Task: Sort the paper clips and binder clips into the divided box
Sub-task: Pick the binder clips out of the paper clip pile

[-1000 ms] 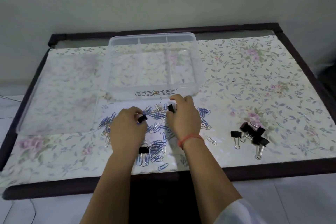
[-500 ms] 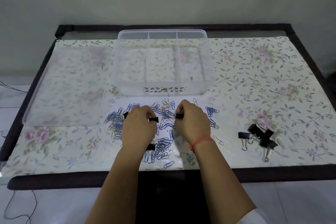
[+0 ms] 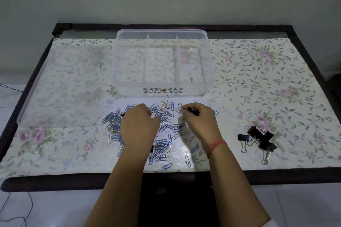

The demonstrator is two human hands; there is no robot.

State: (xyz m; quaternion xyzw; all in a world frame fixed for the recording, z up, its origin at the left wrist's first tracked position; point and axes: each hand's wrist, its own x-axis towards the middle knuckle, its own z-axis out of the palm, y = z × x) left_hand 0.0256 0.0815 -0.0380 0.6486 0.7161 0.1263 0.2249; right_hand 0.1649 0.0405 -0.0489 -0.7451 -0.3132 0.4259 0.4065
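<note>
A heap of blue and silver paper clips (image 3: 164, 115) lies on the table in front of the clear divided box (image 3: 162, 31), whose three compartments hold nothing. My left hand (image 3: 138, 127) rests closed on the heap's left part; a bit of a small black binder clip (image 3: 123, 115) shows at its left edge. Over the heap's right part, my right hand (image 3: 202, 122) pinches another small black binder clip (image 3: 192, 111) in its fingertips. One more black binder clip (image 3: 152, 148) lies partly hidden beside my left wrist.
A group of larger black binder clips (image 3: 258, 139) lies on the table to the right. The box's clear lid (image 3: 60, 86) lies flat at the left. The floral table cover (image 3: 267, 79) ends at a dark front edge near my arms.
Both hands have stayed over the heap and moved slightly apart. The clip seen between my left fingers before is now mostly hidden. The camera has shifted.
</note>
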